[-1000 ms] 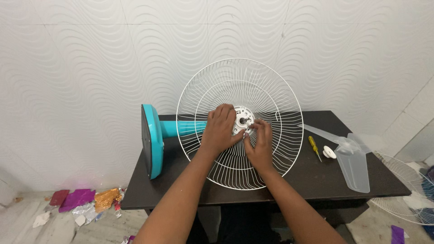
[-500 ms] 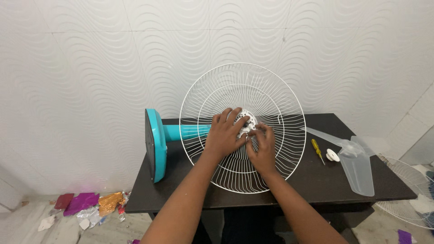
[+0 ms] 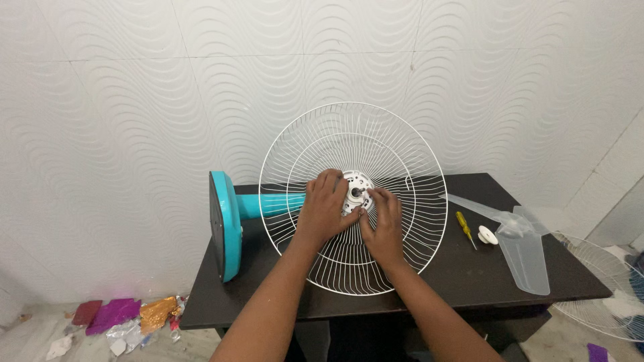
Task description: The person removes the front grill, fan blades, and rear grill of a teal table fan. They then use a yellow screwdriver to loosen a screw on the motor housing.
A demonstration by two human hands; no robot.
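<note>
Since a second ago little has been altered in the grip: both hands have been kept at the centre of the white wire fan guard (image 3: 353, 198), and only small shifts of the fingers around the hub are seen. The right fingers, bunched just below the shaft a second ago, are now laid flatter and slightly higher against the hub's right edge. From this it may be judged that fine work at the motor hub (image 3: 356, 190) is being continued rather than finished, with the guard not yet let go.

The left hand (image 3: 327, 206) is laid across the guard's wires left of the hub, fingers curled loosely and the thumb pressed towards the hub's lower edge; the guard is steadied by it rather than clenched. The right hand (image 3: 383, 223) is set palm down below and right of the hub, its fingertips resting on the hub rim; whether a small part is pinched there cannot be told. Both forearms are reached forward from the near edge of the tabletop (image 3: 469, 268).

The guard stands upright on the fan's motor at the middle of the tabletop, the teal fan base (image 3: 223, 224) lying on its side at the left edge. Towards the right edge lie a yellow-handled screwdriver (image 3: 465, 228), a white blade nut (image 3: 488, 234) and the translucent fan blade (image 3: 520, 245). A second wire guard (image 3: 604, 288) rests on the floor beyond the right edge.
</note>
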